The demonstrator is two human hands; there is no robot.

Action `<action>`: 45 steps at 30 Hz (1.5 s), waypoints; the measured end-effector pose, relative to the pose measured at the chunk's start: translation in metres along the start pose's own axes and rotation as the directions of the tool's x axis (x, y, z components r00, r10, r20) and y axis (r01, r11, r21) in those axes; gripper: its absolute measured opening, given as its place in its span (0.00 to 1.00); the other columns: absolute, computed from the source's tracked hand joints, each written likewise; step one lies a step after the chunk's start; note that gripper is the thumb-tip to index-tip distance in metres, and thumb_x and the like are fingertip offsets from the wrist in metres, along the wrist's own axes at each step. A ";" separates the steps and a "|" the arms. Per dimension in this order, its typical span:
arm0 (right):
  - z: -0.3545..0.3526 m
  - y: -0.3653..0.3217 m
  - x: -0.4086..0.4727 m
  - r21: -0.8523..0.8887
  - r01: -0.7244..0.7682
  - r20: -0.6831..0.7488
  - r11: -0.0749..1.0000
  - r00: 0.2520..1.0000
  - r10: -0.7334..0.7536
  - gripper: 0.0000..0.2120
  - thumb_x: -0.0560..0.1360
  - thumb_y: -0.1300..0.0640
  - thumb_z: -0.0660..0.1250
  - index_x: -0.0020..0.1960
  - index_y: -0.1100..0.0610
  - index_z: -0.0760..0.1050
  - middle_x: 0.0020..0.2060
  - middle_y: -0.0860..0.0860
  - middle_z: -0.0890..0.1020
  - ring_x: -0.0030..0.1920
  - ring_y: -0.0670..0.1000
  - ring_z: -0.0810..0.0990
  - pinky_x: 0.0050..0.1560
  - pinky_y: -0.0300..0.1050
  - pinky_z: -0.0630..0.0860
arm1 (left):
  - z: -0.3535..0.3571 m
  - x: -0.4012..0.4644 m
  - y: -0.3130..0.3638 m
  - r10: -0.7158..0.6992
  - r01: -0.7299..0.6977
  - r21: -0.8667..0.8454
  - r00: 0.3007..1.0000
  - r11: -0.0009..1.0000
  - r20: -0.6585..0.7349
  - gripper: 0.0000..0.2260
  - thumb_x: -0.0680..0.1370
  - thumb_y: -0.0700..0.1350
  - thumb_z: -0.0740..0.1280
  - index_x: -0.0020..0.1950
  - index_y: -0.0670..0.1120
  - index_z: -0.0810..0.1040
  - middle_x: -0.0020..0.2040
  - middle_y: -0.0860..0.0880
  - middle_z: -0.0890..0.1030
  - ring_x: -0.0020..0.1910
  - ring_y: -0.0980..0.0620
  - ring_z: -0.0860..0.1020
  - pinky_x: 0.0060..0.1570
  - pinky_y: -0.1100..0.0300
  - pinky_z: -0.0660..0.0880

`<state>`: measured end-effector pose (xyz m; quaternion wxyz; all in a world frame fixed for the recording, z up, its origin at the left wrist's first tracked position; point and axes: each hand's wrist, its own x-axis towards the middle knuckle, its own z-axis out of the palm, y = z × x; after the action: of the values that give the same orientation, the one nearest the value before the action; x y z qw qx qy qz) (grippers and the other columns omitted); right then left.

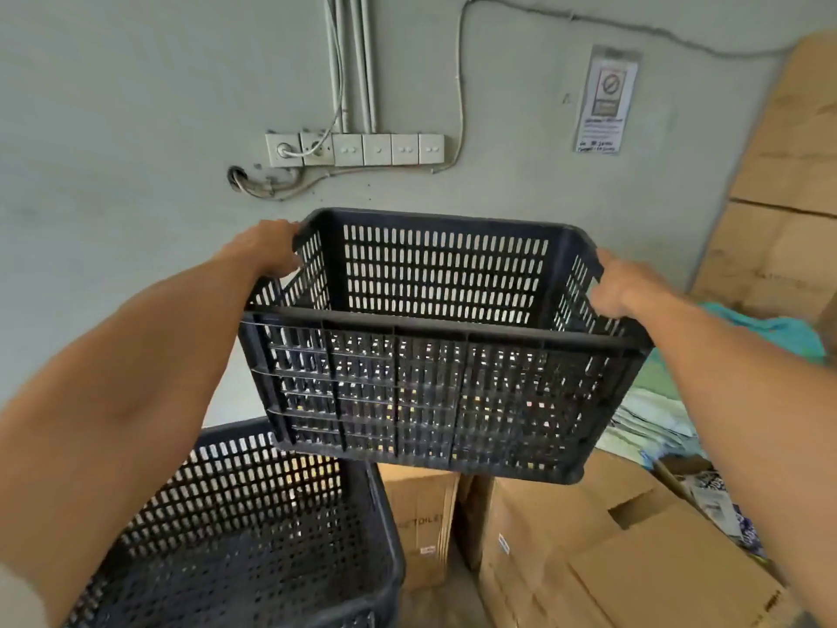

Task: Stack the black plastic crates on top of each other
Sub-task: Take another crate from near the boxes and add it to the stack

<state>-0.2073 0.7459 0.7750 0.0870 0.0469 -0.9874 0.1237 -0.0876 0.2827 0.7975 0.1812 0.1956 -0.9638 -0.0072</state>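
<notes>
I hold a black slotted plastic crate (435, 383) up in the air in front of the wall, open side up and tilted slightly. My left hand (267, 249) grips its left rim and my right hand (622, 285) grips its right rim. A second black crate (271, 532) stands lower down at the bottom left, open and with nothing in it. The held crate hangs above and to the right of that one, overlapping its far right corner in view. My left forearm hides part of the lower crate's left side.
Cardboard boxes (589, 550) lie below the held crate at the bottom right. Flattened cardboard (779, 183) leans on the wall at right, with teal and pale cloth (770, 330) beside it. A row of wall sockets (358, 149) with cables sits on the grey wall.
</notes>
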 end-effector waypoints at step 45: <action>0.041 -0.231 -0.163 0.003 0.410 0.237 0.912 0.886 -0.399 0.34 0.77 0.59 0.63 0.80 0.51 0.55 0.68 0.61 0.73 0.63 0.64 0.73 0.58 0.53 0.72 | -0.074 -0.274 -0.259 -0.427 0.388 0.244 0.895 0.889 0.130 0.23 0.76 0.43 0.64 0.72 0.49 0.68 0.58 0.41 0.78 0.56 0.39 0.77 0.58 0.41 0.75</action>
<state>-0.0279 0.5244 0.7604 -0.0043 0.2635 -0.9619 0.0734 0.2709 0.1514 0.7500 0.0658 0.4109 -0.9084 0.0397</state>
